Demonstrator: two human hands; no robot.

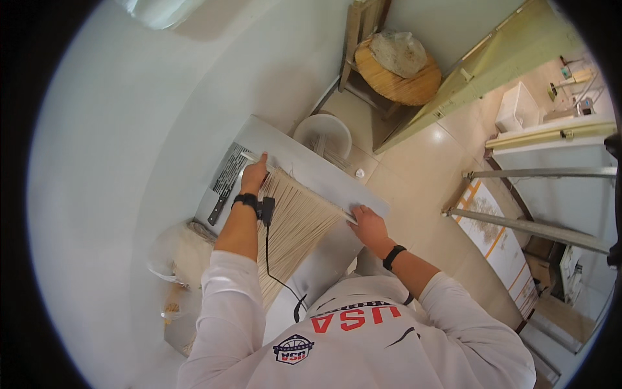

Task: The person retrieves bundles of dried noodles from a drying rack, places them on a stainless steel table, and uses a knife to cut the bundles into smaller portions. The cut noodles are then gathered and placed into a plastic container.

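Observation:
A thin pale rod (249, 156) slants across the grey table (272, 133), gripped near its two ends by my hands. My left hand (254, 174) closes around its far-left end. Around the right end are the fingers of my right hand (368, 224). A wide sheet of pale dried strands that look like noodles (296, 209) runs from the rod towards my body, its lower end partly behind my left arm. To the left of my left hand lies a broad-bladed knife (216, 211) with a black riveted handle and a dark, streaked blade.
Beyond the table's far edge stands a white tub (322, 130) with loose strands. A bag rests on a round wooden board (393, 78) by the wall. Plastic-wrapped bundles (192, 253) sit at left. Metal rails (529, 228) reach in at right. A black cable (268, 262) hangs from my left wrist.

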